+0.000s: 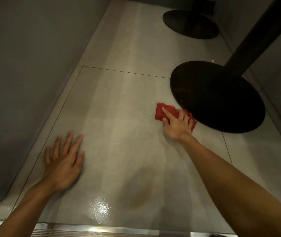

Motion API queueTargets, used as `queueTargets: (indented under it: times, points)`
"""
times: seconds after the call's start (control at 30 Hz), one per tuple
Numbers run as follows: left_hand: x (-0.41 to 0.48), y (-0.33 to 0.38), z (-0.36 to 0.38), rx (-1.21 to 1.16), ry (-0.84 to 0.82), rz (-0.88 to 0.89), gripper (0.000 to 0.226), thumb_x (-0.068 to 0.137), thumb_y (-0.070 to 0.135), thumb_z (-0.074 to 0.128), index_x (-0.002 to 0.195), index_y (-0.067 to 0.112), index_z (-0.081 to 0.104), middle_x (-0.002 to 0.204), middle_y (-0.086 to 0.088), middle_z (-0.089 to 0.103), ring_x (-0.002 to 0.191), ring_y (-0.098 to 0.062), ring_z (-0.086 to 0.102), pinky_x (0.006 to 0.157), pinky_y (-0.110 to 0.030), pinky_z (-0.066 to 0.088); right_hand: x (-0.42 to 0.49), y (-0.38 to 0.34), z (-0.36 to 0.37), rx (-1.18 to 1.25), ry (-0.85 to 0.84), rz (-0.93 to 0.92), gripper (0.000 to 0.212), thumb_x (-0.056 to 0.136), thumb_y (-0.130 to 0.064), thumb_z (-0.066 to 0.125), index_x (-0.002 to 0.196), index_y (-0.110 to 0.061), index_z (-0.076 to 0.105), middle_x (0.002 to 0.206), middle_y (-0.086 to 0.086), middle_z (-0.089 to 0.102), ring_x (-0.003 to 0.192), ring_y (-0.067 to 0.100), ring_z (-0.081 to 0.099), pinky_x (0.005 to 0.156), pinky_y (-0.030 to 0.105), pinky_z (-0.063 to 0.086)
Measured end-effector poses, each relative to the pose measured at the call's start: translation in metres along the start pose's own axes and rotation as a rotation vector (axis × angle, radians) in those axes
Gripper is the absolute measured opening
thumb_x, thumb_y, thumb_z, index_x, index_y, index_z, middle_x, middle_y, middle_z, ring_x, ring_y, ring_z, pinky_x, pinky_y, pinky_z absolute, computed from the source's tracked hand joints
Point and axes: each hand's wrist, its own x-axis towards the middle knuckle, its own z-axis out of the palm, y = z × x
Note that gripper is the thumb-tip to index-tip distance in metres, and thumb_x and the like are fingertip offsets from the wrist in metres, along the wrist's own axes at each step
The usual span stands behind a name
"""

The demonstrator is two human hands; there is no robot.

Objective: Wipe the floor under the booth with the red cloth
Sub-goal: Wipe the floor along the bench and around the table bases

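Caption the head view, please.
Right hand holds red cloth beside round black table base; left hand flat on tiled floor.

We take this for an eating place, a restaurant or café, seen low down inside a booth. One flat round black metal table base (213,100) stands near us and a second round black base (191,26) farther back, each carrying a thick black post. They sit on a pale glossy tiled floor (119,100), a narrow strip shut in by a plain grey left panel (25,65) and a grey right panel (276,74).
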Motion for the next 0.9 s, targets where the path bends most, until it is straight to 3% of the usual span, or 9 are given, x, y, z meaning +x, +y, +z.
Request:
queueTargets:
  times: [0.1,0.33,0.5,0.63,0.77,0.9]
  points:
    - [-0.001,0.001,0.000,0.001,0.007,-0.001,0.067,0.082,0.062,0.001,0.148,0.048,0.002,0.156,0.021,-0.014,0.146,-0.013,-0.015,0.114,-0.039,-0.013,-0.028,-0.013,0.020,0.002,0.044,-0.001,0.049,0.101,-0.049,0.031,0.148,-0.053,0.019,0.159,0.007,0.008,0.147,0.033,0.000,0.118,0.057,-0.003]
    - [0.001,0.000,0.003,0.016,0.011,-0.005,0.067,0.082,0.061,0.000,0.148,0.047,0.004,0.159,0.017,-0.009,0.146,-0.015,-0.013,0.115,-0.041,-0.011,-0.123,-0.067,0.063,0.065,0.052,-0.203,0.049,0.097,-0.046,0.033,0.145,-0.055,0.026,0.159,0.007,0.013,0.147,0.031,0.001,0.118,0.053,-0.007]
    - [0.002,0.000,0.003,0.026,0.012,-0.001,0.066,0.084,0.059,0.006,0.149,0.045,0.008,0.159,0.015,-0.006,0.146,-0.017,-0.011,0.114,-0.041,-0.009,-0.168,-0.082,0.073,0.064,-0.036,-0.384,0.049,0.098,-0.043,0.032,0.145,-0.055,0.023,0.161,0.006,0.006,0.147,0.031,-0.006,0.116,0.051,-0.015]
    - [0.001,-0.003,0.004,0.023,0.015,0.001,0.067,0.083,0.060,0.007,0.149,0.045,0.010,0.160,0.015,-0.004,0.147,-0.018,-0.008,0.114,-0.041,-0.008,-0.162,-0.068,0.070,0.067,-0.083,-0.464,0.047,0.099,-0.045,0.031,0.144,-0.057,0.025,0.161,0.003,0.005,0.148,0.027,-0.006,0.118,0.051,-0.012]
    - [0.001,-0.001,0.004,0.018,0.014,-0.002,0.067,0.084,0.060,0.009,0.148,0.045,0.012,0.159,0.015,-0.004,0.147,-0.018,-0.007,0.114,-0.041,-0.008,-0.138,-0.050,0.061,0.045,-0.098,-0.455,0.047,0.097,-0.050,0.026,0.143,-0.061,0.022,0.163,0.002,0.002,0.149,0.024,-0.008,0.118,0.048,-0.012]
    - [0.002,-0.002,0.003,0.010,0.006,0.007,0.069,0.082,0.061,0.008,0.148,0.044,0.013,0.159,0.016,-0.004,0.147,-0.019,-0.007,0.114,-0.040,-0.009,-0.101,-0.034,0.040,0.080,-0.098,-0.315,0.044,0.101,-0.046,0.031,0.143,-0.060,0.026,0.163,-0.001,-0.001,0.149,0.022,-0.012,0.117,0.046,-0.015]
